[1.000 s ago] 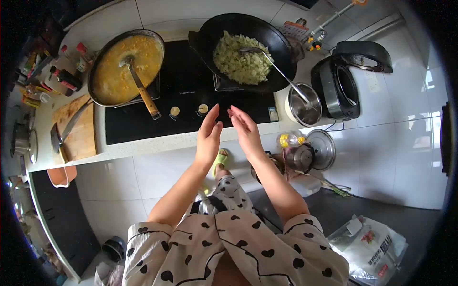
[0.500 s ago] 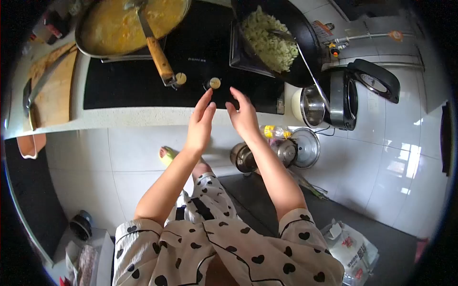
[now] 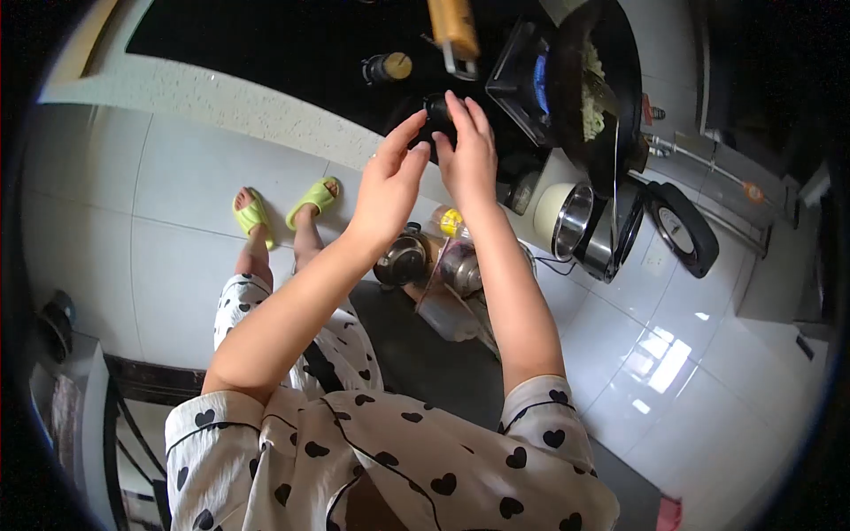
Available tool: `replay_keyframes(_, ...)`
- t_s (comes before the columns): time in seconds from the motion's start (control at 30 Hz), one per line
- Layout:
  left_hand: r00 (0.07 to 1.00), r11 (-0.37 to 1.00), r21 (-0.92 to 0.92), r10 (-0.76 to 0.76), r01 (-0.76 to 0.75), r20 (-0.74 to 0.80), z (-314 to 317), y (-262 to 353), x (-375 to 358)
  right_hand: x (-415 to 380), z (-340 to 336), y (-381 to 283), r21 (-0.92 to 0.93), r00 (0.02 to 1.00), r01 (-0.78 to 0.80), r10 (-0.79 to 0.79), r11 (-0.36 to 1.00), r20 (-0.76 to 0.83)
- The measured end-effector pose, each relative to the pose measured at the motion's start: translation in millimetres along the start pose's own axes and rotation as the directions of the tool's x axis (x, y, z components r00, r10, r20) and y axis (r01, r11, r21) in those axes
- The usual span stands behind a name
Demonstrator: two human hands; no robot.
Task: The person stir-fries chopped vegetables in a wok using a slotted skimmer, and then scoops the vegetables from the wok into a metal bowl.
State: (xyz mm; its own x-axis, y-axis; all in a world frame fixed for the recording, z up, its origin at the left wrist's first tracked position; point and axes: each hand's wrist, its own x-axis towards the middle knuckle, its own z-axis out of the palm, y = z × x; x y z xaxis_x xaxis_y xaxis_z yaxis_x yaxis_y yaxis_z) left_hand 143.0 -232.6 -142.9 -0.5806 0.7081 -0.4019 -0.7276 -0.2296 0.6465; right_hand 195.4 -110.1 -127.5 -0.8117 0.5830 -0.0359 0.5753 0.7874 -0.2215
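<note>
- Black glass of the stove top is seen at the upper edge of the head view, with two knobs on it: a left knob with a pale cap, and a right knob which is dark and mostly hidden.
- The right hand is placed over the right knob, the fingers bent around it; whether it is really gripped cannot be told, because the fingertips cover it.
- The left hand is held open just beside it, thumb and fingers spread, with nothing held.
- A blue flame is seen under the black wok, in which pale chopped food lies. The burner is near the fingers, so a hand moved carelessly to the right could be burned.
- A wooden handle stands out over the knobs; it could be knocked by a raised wrist, and the pan behind it could be spilled.
- Pots and a steel bowl are kept low beside the bare legs, where hot food could fall.
</note>
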Motion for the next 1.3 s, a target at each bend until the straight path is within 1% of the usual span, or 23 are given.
replay_keyframes(0.07,1.000,0.999,0.045,0.022,-0.022,-0.005,-5,-5,5,2,4,0,-0.028,1.000,-0.003,0.003,1.000,-0.020)
replay_keyframes(0.13,0.999,0.998,0.047,0.050,-0.050,-0.005,-7,-4,7,5,6,2,-0.050,0.997,0.033,-0.036,0.998,-0.072)
replay_keyframes(0.2,0.998,0.998,0.036,0.055,-0.055,-0.013,-8,-3,7,8,6,4,-0.060,0.997,0.017,-0.022,0.998,-0.076)
replay_keyframes(0.23,0.998,0.998,0.031,0.057,-0.057,-0.013,-9,-3,7,9,8,5,-0.059,0.993,0.040,-0.046,0.997,-0.110)
replay_keyframes(0.33,0.998,0.993,0.100,0.063,-0.061,-0.013,-10,1,7,12,9,10,-0.045,0.994,0.036,-0.041,0.998,-0.097)
replay_keyframes(0.43,0.998,0.995,0.076,0.064,-0.062,-0.020,-8,0,9,13,8,10,-0.060,0.992,0.060,-0.067,0.996,-0.108)
replay_keyframes(0.53,0.989,0.987,0.097,0.138,-0.132,-0.057,-7,-3,11,14,7,11,-0.065,0.994,0.048,-0.054,0.997,-0.097)
replay_keyframes(0.93,0.991,0.992,0.059,0.119,-0.115,-0.067,-4,-9,11,14,9,12,-0.081,0.994,0.036,-0.044,0.996,-0.097)
replay_keyframes(1.13,0.987,0.986,0.088,0.147,-0.141,-0.064,-3,-9,11,14,9,11,-0.097,0.993,0.052,-0.062,0.994,-0.104)
replay_keyframes(1.23,0.997,0.994,0.077,0.075,-0.074,-0.008,-4,-3,8,14,8,10,-0.096,0.993,0.054,-0.064,0.994,-0.102)
replay_keyframes(1.3,0.997,0.994,0.077,0.072,-0.072,-0.006,-3,-3,7,14,7,7,-0.093,0.995,0.040,-0.048,0.995,-0.093)
